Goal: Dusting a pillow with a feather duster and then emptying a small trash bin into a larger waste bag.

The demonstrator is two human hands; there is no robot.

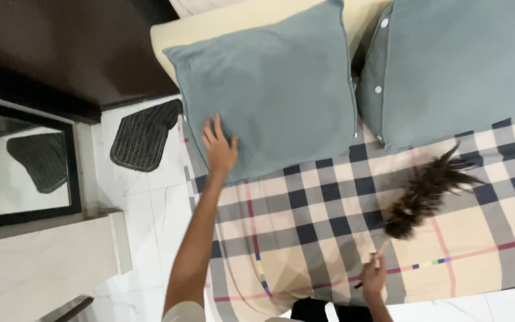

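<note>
**Two hands on a checked bed: duster low, cushion high**

Nearest, at the bottom edge: right hand point(374, 278), fingers curled tight round the pale thin handle of a dark brown feather duster point(424, 194). Handle slanting up and to the right from the fist; bushy feather head blurred, lying over or just above the beige, grey and navy checked bedsheet point(305, 238), whether touching it impossible to tell. Feather tips pointing toward the upper right, close to the lower edge of the right-hand cushion.

Farther up on the left: bare left arm stretched forward, left hand point(218, 149) spread wide, fingers apart, palm pressed flat on the lower left corner of a square grey-blue fabric cushion point(269, 89). Nothing gripped, only laid upon. Cushion resting partly on the checked sheet, partly against a cream-coloured pillow point(222, 21) behind it.

Just beside, to the right: a second grey-blue cushion with white buttons along its edge point(454, 65), the two nearly touching.

Off the bed on the left: white marble-look tiled floor point(150, 209), a dark ribbed mat point(144, 134) near the bed corner, and a black-framed mirror point(22, 161) showing that mat's reflection.
</note>
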